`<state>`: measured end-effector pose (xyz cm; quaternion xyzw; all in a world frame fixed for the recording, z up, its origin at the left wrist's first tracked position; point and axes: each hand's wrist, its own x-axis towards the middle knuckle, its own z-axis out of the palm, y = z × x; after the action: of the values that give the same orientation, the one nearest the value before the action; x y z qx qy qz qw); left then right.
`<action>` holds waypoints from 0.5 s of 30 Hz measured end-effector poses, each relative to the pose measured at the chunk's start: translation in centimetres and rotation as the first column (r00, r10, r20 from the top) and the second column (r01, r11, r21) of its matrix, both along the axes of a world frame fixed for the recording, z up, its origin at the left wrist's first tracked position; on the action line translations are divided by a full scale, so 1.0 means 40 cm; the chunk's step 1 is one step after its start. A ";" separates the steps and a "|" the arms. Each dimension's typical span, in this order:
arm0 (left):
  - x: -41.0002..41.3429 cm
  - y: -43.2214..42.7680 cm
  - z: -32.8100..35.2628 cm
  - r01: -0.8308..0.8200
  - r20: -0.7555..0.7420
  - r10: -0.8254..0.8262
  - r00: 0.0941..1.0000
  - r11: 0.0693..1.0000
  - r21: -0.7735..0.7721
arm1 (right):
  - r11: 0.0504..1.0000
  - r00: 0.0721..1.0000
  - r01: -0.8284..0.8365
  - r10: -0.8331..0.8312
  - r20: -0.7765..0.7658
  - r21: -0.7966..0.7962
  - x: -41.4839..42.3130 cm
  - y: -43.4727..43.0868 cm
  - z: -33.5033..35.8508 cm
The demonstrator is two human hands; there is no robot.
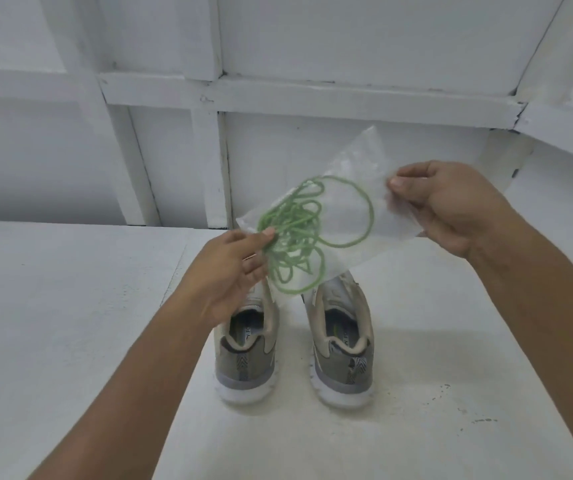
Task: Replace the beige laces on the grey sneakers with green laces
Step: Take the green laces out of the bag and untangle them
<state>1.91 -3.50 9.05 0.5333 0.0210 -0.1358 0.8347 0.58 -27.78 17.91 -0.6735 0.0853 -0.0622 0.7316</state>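
I see the left hand (233, 268) pinching a tangled bunch of green laces (299, 237) between thumb and fingers, just at the mouth of a clear plastic bag (347, 188). The right hand (451, 209) pinches the bag's far edge (thumb on top). Both grey sneakers (342, 341) stand below on the white table (70, 323), heels toward me.

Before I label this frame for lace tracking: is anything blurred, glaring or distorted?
Head view: the left hand is smeared by motion, while the right hand is sharper; the green laces read clearly against the hazy clear bag; lighting is soft and even, with faint shadows beside the sneakers; the wide lens bows the wall's white battens.
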 end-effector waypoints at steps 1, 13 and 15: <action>-0.005 0.015 0.003 -0.027 0.009 0.026 1.000 0.999 0.032 | 1.000 1.000 -0.012 0.012 0.011 0.006 -0.007 0.018 0.009; -0.081 -0.016 0.200 -0.335 0.523 0.045 0.851 0.814 0.475 | 0.945 0.970 -0.231 0.244 0.026 -0.232 -0.068 0.172 0.060; -0.083 -0.028 0.204 -0.267 0.472 0.004 0.881 0.829 0.491 | 0.923 0.965 -0.226 0.255 0.056 -0.310 -0.080 0.181 0.056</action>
<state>-1.41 -4.60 17.22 0.7611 -0.0969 0.0649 0.6381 -2.61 -20.54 20.14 -0.7786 -0.0435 -0.0160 0.6258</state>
